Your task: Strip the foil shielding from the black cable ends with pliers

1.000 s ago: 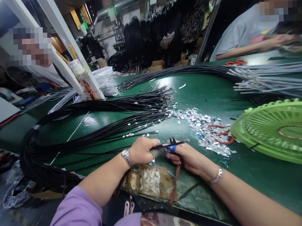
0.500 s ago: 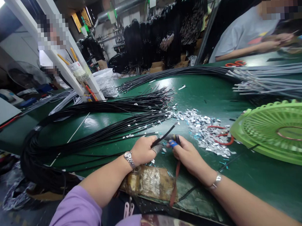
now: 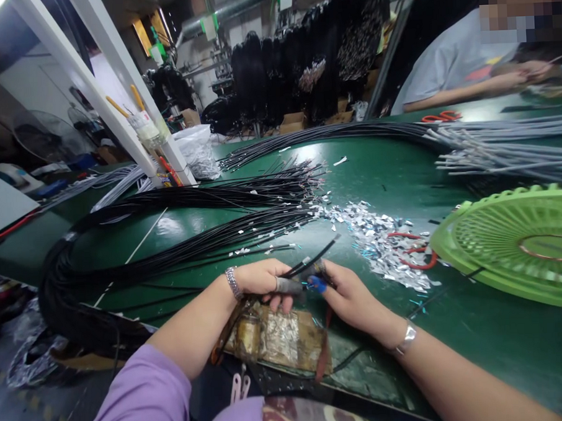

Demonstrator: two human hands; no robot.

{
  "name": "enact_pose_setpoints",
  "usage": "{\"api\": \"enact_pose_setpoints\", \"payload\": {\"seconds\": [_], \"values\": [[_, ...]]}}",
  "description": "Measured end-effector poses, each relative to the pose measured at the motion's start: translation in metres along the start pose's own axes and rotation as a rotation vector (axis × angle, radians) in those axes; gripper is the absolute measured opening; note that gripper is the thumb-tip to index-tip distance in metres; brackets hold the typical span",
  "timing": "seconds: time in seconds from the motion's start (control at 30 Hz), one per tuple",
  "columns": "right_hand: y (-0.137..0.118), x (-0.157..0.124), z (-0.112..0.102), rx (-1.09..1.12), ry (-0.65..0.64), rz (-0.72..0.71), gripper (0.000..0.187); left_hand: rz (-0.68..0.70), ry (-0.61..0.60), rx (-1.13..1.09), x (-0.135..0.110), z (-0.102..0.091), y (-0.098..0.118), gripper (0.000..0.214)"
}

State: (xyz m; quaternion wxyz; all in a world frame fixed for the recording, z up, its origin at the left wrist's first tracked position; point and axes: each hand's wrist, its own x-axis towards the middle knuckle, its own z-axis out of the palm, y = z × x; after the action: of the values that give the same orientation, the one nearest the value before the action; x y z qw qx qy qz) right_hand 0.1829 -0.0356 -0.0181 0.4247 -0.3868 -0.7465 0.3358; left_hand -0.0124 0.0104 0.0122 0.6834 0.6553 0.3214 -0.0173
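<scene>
My left hand (image 3: 258, 278), a grey cover on its thumb, is closed around a black cable (image 3: 324, 251). One end of this cable sticks up to the right past the fingers. Close against it, my right hand (image 3: 348, 292) has its fingers pinched together by the left thumb, with blue wrapping on the right thumb. A thin light-blue strand shows between the two thumbs. What the right fingers grip is hidden. Below the hands lies a worn, tape-covered board (image 3: 286, 334) at the table edge.
Bundles of black cables (image 3: 171, 255) curve over the green table (image 3: 372, 163) on the left. White and blue scraps (image 3: 379, 237), red-handled scissors (image 3: 420, 263) and a green fan (image 3: 519, 243) lie to the right. Grey cables (image 3: 493, 158) and a co-worker (image 3: 451, 66) are farther back.
My left hand has turned over and come closer to the right hand, its thumb now level with the right thumb. The cable end has shifted slightly right and down.
</scene>
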Motion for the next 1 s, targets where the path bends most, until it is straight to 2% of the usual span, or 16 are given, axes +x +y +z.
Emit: {"api": "enact_pose_setpoints", "payload": {"seconds": [0.03, 0.1, 0.2, 0.27, 0.37, 0.5, 0.63, 0.83, 1.0], "values": [[0.0, 0.0, 0.001, -0.018, 0.005, -0.003, 0.026, -0.006, -0.017, 0.01, 0.0, 0.001, 0.0, 0.052], [0.003, 0.0, 0.002, -0.052, 0.042, 0.023, 0.029, 0.014, 0.063, 0.016, 0.001, 0.004, 0.001, 0.049], [0.01, 0.001, 0.002, -0.112, 0.1, 0.099, 0.033, 0.073, 0.319, -0.003, 0.002, 0.009, 0.002, 0.045], [0.013, 0.001, 0.002, -0.14, 0.092, 0.13, 0.034, 0.11, 0.479, -0.007, 0.003, 0.012, 0.002, 0.044], [0.013, -0.002, 0.002, -0.166, 0.055, 0.112, 0.028, 0.129, 0.627, 0.016, 0.004, 0.013, 0.001, 0.044], [0.007, -0.004, 0.005, -0.227, 0.077, 0.091, 0.018, 0.146, 0.657, 0.09, 0.006, 0.013, -0.002, 0.041], [0.006, -0.002, 0.006, -0.224, 0.092, 0.105, 0.015, 0.186, 0.655, 0.17, 0.006, 0.014, -0.002, 0.041], [0.006, -0.002, 0.004, -0.206, 0.104, 0.115, 0.014, 0.166, 0.663, 0.201, 0.005, 0.014, 0.0, 0.039], [0.004, -0.002, 0.006, -0.201, 0.095, 0.096, 0.02, 0.168, 0.613, 0.221, 0.007, 0.015, -0.002, 0.036]]}}
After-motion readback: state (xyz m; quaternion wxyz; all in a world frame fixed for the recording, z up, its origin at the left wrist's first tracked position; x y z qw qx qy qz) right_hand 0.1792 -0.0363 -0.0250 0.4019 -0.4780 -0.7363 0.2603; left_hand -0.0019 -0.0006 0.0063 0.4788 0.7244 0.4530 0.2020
